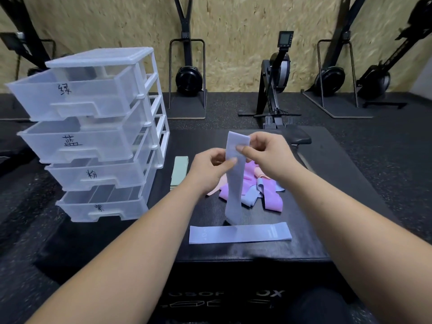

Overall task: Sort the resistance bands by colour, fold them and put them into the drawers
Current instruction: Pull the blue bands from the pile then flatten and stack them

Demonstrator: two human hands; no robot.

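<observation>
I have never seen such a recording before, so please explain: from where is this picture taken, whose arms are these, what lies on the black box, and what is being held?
The one picture comes from a camera worn on a person's head, looking down at their own bare arms. The left hand and right hand together hold up a blue band, which hangs down. On the black box lie another blue band flat, a green band, and a pile of pink, purple and blue bands. On the left stands a clear drawer unit with four labelled open drawers.
</observation>
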